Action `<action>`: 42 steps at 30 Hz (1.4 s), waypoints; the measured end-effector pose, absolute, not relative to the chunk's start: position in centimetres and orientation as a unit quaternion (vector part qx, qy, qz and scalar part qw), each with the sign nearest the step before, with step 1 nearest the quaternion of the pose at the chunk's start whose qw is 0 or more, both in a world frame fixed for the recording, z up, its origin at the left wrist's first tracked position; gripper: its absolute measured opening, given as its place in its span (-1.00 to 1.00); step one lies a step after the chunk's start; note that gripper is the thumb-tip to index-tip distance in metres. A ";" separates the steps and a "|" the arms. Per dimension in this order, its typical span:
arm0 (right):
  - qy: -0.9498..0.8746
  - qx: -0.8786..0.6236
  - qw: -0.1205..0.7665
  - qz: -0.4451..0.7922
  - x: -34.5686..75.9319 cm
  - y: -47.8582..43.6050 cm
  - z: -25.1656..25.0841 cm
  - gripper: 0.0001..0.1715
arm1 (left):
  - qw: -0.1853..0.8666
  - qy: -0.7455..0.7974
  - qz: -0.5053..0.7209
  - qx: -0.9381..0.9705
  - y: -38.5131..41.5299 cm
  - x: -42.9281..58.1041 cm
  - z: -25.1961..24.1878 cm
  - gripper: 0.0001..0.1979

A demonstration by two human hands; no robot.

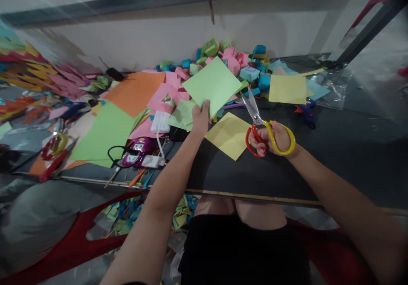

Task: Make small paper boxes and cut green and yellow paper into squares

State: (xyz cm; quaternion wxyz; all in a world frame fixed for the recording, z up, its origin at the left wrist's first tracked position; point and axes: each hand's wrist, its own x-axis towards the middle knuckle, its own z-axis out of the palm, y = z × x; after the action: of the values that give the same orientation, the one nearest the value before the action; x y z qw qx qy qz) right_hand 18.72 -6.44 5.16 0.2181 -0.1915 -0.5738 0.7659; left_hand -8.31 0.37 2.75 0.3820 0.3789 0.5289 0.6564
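My left hand [201,117] grips the near edge of a light green paper sheet [215,85], thumb on top, holding it tilted above the table. In my right hand [270,138] is a pair of scissors [255,113] with one red and one yellow handle loop. Their blades stand apart and point away from me, close to the sheet's right corner but not on it. Beneath and between my hands, a yellow paper square [232,135] lies on the dark table. Another light green piece [182,116] lies just left of my left hand.
Folded paper pieces [234,64] in several colours are heaped by the wall. Yellow squares [287,88] and a small dark blue tool [307,114] lie right. Leftward are green sheets [100,134], an orange sheet [137,91], a purple device [138,151] with cables, and other scissors [52,147].
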 end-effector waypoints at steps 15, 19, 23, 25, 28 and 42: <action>-0.560 -0.219 0.212 0.770 19.1 -6.0 4.6 0.06 | 0.390 0.533 0.647 0.382 0.2 -8.0 3.1 -0.47; -0.549 -0.226 0.227 0.772 19.1 -5.9 4.5 0.04 | 0.389 0.538 0.638 0.391 0.1 -8.0 3.2 -0.48; -0.532 -0.223 0.237 0.782 19.1 -5.8 4.5 0.03 | 0.380 0.542 0.636 0.397 0.0 -8.1 3.2 -0.52; -0.526 -0.217 0.238 0.787 19.1 -5.8 4.5 0.03 | 0.369 0.549 0.634 0.400 -0.2 -8.1 3.3 -0.54; -0.521 -0.190 0.243 0.796 19.2 -5.7 4.3 0.00 | 0.354 0.564 0.624 0.408 -0.6 -7.9 3.8 -0.58; -0.528 -0.204 0.295 0.769 18.2 -6.1 4.1 0.19 | 0.354 0.568 0.616 0.414 -1.0 -7.2 3.5 -0.50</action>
State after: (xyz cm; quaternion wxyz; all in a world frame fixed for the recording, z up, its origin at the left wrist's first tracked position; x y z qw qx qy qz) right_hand 18.21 -6.07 4.09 0.2953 -0.2041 -0.5284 0.7694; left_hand -7.17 -1.03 3.53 0.3544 0.4143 0.5684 0.6162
